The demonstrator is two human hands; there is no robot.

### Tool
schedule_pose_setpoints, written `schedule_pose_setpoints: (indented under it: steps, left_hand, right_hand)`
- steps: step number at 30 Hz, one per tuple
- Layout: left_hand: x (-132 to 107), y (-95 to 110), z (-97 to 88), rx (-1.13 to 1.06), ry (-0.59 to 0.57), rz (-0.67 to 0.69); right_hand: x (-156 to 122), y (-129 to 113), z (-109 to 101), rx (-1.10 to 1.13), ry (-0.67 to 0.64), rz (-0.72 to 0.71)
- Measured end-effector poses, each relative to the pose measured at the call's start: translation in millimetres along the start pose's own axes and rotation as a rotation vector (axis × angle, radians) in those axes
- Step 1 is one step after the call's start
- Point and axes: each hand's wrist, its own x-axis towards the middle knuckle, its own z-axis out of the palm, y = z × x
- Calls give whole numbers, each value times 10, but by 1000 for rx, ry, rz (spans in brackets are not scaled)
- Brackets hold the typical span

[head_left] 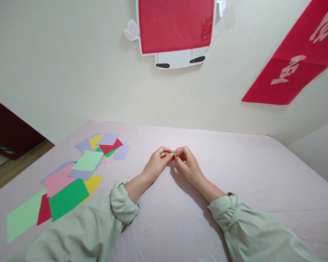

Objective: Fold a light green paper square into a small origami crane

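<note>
Between the fingertips of both hands is a small piece of folded green paper [174, 154], mostly covered by the fingers. My left hand [157, 163] pinches it from the left, thumb and fingers closed. From the other side my right hand [190, 165] also has its fingers closed on it. The two hands meet at the fingertips above the middle of the table, which has a pale pink cover [158, 225]. Exact folds in the green paper are too small to make out.
Loose coloured paper sheets lie spread on the table's left side, among them a dark green sheet [69, 199], a pink sheet [59, 179] and a light green sheet [88, 161]. A wall [98, 72] with red decorations [177, 25] stands behind the table's far edge.
</note>
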Motion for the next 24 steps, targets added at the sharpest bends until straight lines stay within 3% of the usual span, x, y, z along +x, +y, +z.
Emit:
schedule_pose_setpoints:
  steps: [24]
  left_hand:
    - [34,-29,-5,-3,9,-3]
  right_hand:
    - [-6,-28,5,-6,-32,7]
